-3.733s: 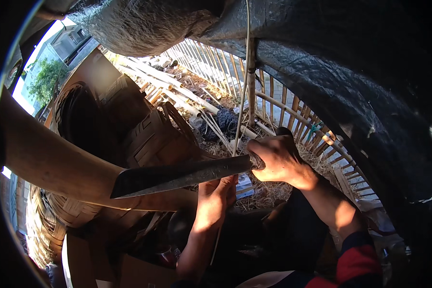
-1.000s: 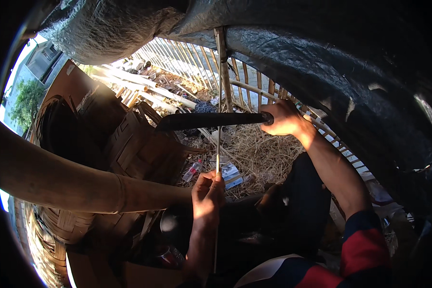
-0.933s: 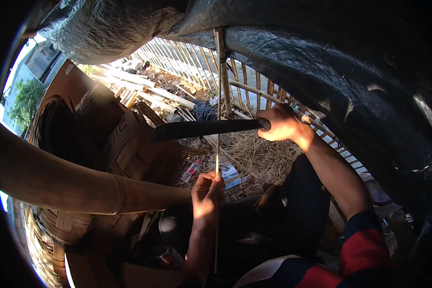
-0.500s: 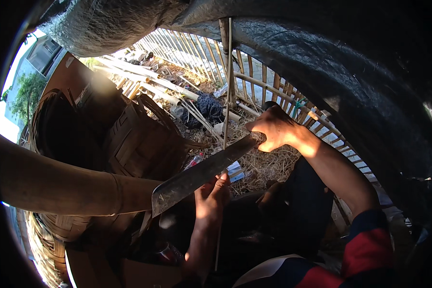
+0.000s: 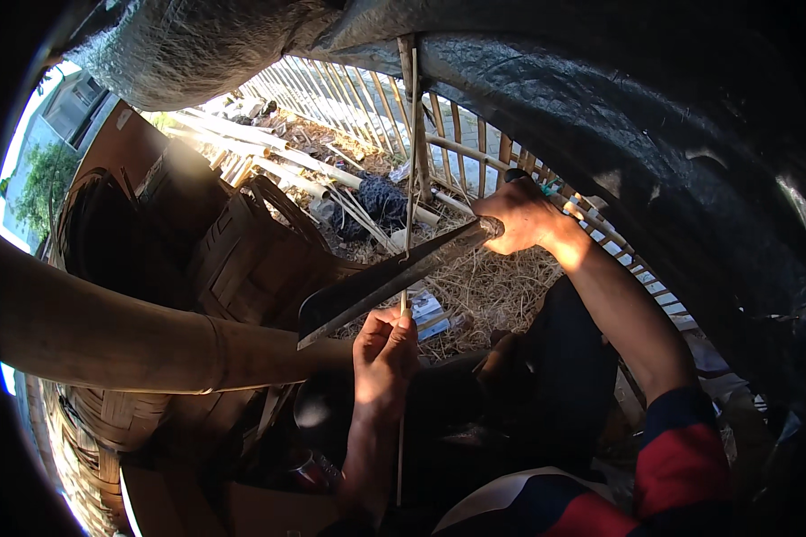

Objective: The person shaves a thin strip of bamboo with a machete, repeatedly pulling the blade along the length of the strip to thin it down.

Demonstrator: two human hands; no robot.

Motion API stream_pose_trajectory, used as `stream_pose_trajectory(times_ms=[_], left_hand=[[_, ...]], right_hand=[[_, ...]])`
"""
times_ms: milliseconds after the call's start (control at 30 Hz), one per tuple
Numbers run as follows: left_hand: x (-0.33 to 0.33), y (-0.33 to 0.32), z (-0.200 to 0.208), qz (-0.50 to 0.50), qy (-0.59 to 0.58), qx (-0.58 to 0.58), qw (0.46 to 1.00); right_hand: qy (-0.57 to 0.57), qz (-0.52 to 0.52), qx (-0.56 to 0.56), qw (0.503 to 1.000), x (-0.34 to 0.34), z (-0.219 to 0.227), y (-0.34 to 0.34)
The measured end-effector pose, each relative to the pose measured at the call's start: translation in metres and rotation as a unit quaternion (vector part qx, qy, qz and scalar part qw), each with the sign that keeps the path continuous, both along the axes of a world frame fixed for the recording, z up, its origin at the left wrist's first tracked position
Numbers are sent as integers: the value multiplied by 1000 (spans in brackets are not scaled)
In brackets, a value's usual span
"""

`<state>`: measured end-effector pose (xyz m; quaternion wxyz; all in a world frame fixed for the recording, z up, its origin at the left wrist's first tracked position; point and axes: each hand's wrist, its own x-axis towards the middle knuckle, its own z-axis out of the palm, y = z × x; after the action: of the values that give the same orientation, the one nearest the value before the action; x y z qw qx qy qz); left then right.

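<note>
My right hand [image 5: 521,219] is closed round the dark handle of a machete [image 5: 376,282], whose long broad blade slants down to the left. Below the blade, my left hand [image 5: 385,353] pinches a thin bamboo strip [image 5: 409,228] between thumb and fingers. The strip stands nearly upright, rising well above the blade and running down past my left wrist. Blade and strip meet just above my left fingers, where a small curl shows on the strip. The blade's tip overlaps the end of a thick bamboo pole in view.
The thick bamboo pole [image 5: 152,349] juts in from the left, before woven bamboo baskets [image 5: 251,259]. A slatted bamboo fence [image 5: 457,148] and dark sheeting [image 5: 672,170] close off the far and right sides. Straw [image 5: 484,295] and cut bamboo lengths [image 5: 242,134] litter the ground.
The machete blade has tilted about its length, and its tip has risen slightly to the right. My right hand has shifted a little right; my left hand has moved slightly left, still pinching the strip.
</note>
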<state>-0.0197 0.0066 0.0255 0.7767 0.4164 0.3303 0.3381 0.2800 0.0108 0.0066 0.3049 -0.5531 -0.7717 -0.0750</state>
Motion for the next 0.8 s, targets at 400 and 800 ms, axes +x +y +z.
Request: stream_pose_trajectory(times_ms=[400, 800], left_hand=[[-7, 0, -1, -3, 11, -4, 1000], [6, -11, 8, -9, 25, 17, 1000]], right_hand=[[12, -79, -70, 994, -5, 7, -12], [22, 6, 6, 1000, -16, 15, 8]])
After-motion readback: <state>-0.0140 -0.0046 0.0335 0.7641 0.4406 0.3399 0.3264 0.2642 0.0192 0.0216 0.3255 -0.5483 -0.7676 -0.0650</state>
